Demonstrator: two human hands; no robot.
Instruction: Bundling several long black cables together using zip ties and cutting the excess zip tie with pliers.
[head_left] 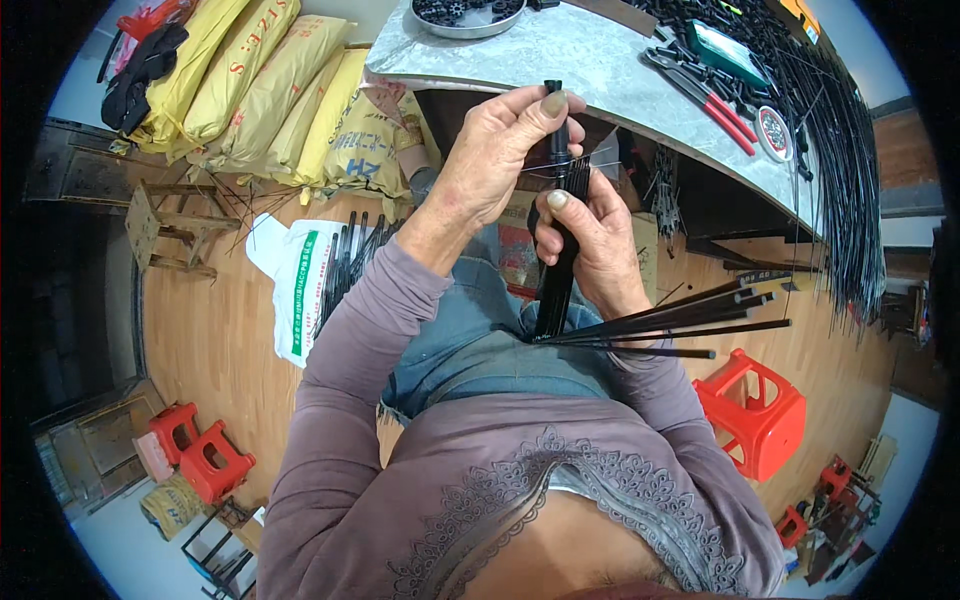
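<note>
In front of my chest my left hand [488, 150] is closed round a black tubular part, thumb near its top end [553, 88]. Just below, my right hand [604, 245] grips a bundle of thin black ribs [558, 285] that looks like an umbrella frame. The ribs meet the tubular part between my hands, where a thin wire or rib sticks out sideways. From the bundle's lower end, several black rods [670, 320] fan out to the right across my lap and right forearm. My fingers hide part of the joint.
A grey-topped table [610, 75] stands ahead, bearing a round tray [468, 22] of black parts, red-handled cutters [705, 100], a small dial scale [773, 133] and piled black rods [850, 200]. Yellow sacks [255, 85] line the left. A red stool [755, 415] is at right, a white bag [290, 285] at left.
</note>
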